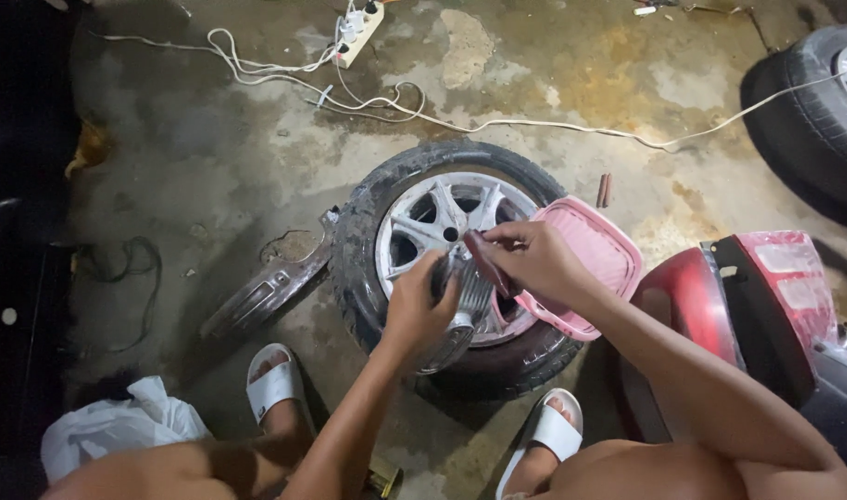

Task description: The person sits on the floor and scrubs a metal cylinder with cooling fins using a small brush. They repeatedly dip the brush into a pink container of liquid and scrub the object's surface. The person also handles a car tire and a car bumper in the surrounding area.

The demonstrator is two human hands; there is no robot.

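Note:
A small tyre with a silver spoked rim [442, 218] lies flat on the concrete floor in front of me. Over the rim, my left hand [421, 306] grips a shiny chrome part [465, 306] with slotted ribs. Fingers of my right hand [534, 259] pinch a dark reddish stick-like tool [486, 262], whose tip touches the chrome part. A pink plastic lid [595, 255] rests on the tyre's right side, just behind my right hand.
A curved dark trim piece [266, 292] lies left of the tyre. White cables run to a power strip [358, 32] at the top. Another tyre [812, 120] sits top right, a red body panel [757, 296] right, a white bag [118, 426] bottom left.

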